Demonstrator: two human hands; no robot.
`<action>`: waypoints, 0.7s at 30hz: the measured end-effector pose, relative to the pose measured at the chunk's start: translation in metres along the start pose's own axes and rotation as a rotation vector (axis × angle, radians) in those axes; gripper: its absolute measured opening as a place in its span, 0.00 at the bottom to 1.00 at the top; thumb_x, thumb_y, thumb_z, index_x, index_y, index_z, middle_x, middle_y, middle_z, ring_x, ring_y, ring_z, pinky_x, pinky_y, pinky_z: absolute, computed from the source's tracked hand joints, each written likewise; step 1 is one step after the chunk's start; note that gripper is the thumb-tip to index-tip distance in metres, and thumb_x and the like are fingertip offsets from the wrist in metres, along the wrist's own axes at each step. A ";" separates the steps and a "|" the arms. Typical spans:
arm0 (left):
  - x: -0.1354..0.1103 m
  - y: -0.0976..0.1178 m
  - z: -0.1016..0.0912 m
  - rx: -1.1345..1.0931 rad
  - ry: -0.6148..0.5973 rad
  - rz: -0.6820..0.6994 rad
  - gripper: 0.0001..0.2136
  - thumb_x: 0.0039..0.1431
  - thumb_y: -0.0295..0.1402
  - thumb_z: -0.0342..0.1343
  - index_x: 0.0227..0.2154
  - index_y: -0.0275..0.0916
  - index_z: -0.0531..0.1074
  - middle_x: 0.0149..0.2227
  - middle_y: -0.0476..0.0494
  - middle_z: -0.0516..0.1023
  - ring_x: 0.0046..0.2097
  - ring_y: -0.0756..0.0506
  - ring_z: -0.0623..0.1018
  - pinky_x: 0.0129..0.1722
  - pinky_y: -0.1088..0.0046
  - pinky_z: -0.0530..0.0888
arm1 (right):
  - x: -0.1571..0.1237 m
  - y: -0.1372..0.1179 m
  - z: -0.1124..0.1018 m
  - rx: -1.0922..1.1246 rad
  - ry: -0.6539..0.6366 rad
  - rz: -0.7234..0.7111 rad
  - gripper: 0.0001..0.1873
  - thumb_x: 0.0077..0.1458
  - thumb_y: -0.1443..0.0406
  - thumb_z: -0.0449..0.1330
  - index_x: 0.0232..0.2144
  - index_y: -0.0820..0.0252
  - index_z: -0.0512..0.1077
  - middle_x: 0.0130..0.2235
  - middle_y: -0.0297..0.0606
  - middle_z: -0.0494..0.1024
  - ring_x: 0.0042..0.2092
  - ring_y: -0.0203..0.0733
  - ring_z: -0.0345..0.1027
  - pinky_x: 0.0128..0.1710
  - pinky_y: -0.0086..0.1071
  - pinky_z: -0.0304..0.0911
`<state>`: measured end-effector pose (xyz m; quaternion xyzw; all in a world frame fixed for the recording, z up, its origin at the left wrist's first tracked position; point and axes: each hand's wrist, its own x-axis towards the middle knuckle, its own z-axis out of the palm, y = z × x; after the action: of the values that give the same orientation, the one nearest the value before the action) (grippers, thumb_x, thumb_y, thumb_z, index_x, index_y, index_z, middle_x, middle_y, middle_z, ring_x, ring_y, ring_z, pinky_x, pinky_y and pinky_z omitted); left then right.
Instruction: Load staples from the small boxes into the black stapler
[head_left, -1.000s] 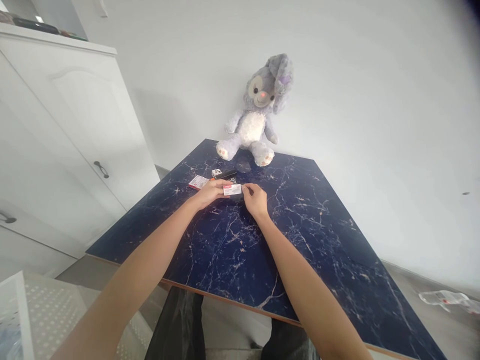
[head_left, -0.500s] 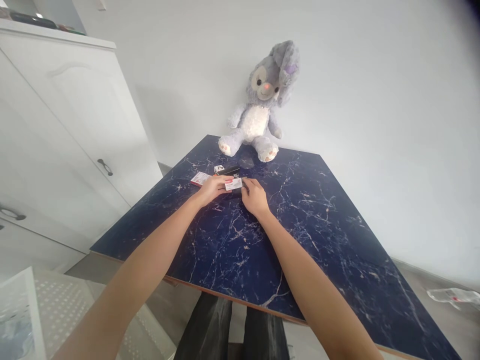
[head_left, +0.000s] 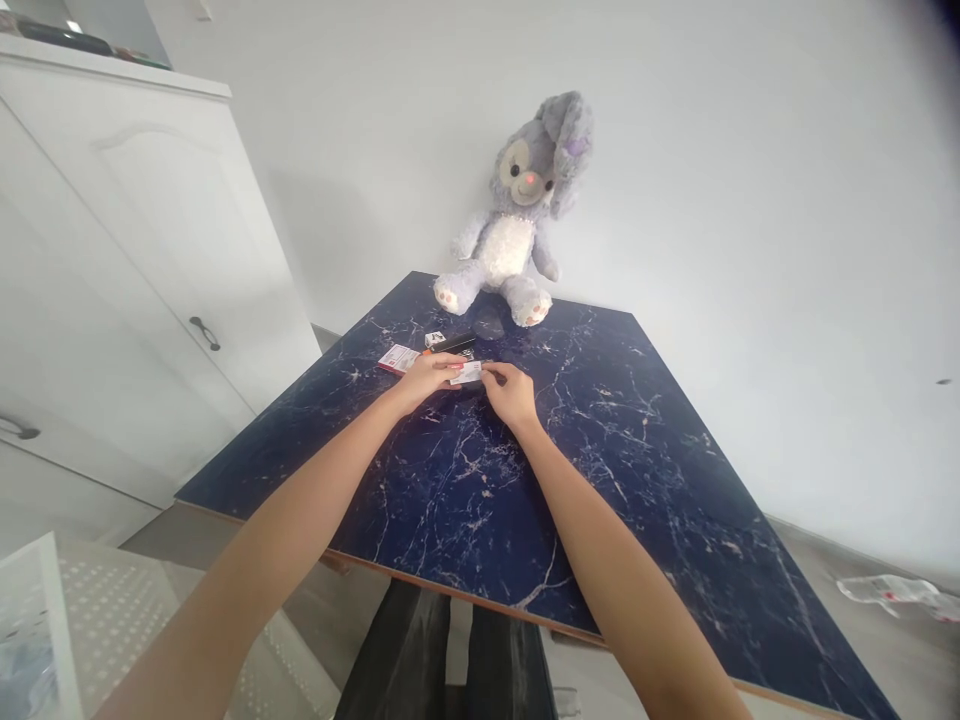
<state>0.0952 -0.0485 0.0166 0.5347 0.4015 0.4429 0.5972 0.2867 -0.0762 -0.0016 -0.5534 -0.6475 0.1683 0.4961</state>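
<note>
Between my hands, just above the tabletop, is a small white box with red print (head_left: 469,373). My left hand (head_left: 424,382) is closed on its left end, with fingers along the top edge and the thumb below. At the right end, my right hand (head_left: 514,396) pinches the box with bent fingers. A dark patch shows under the box; I cannot make out what it is. Left of my left hand lies a flat white-and-red packet (head_left: 397,358). Behind the hands are a black stick-like object with an orange end (head_left: 453,343) and a small white block with dark marks (head_left: 434,339).
A grey plush rabbit (head_left: 507,248) sits at the back of the dark blue marbled table (head_left: 622,480), against the wall. A clear round object (head_left: 489,326) lies by its feet. White cabinets (head_left: 150,250) stand to the left. Clear plastic (head_left: 892,592) lies on the floor at right.
My left fingers now cover more of the white box's left part, and the box sits tilted slightly differently. The whole view has shifted a little. Both hands stay at the box.
</note>
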 end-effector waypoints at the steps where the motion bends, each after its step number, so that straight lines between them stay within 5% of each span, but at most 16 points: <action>1: 0.000 0.000 0.000 -0.005 0.001 -0.003 0.11 0.55 0.24 0.63 0.42 0.36 0.81 0.46 0.37 0.83 0.48 0.40 0.81 0.48 0.60 0.80 | 0.000 0.000 0.001 0.008 -0.007 -0.008 0.12 0.58 0.64 0.59 0.39 0.55 0.82 0.46 0.38 0.84 0.44 0.43 0.79 0.52 0.37 0.70; 9: -0.002 0.002 0.000 -0.041 -0.006 -0.006 0.11 0.57 0.24 0.62 0.43 0.36 0.80 0.48 0.37 0.81 0.49 0.40 0.80 0.49 0.60 0.81 | 0.004 0.011 0.001 0.281 0.092 0.225 0.18 0.57 0.61 0.60 0.50 0.57 0.73 0.42 0.38 0.85 0.38 0.43 0.80 0.45 0.40 0.76; 21: -0.001 -0.001 -0.003 -0.035 -0.057 0.001 0.12 0.56 0.24 0.63 0.43 0.37 0.81 0.49 0.37 0.81 0.49 0.41 0.80 0.51 0.59 0.79 | 0.004 0.010 0.000 0.304 0.046 0.239 0.12 0.53 0.61 0.63 0.40 0.58 0.77 0.40 0.39 0.85 0.39 0.44 0.81 0.46 0.40 0.75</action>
<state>0.0919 -0.0489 0.0153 0.5367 0.3762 0.4347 0.6176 0.2922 -0.0689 -0.0074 -0.5487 -0.5326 0.3094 0.5652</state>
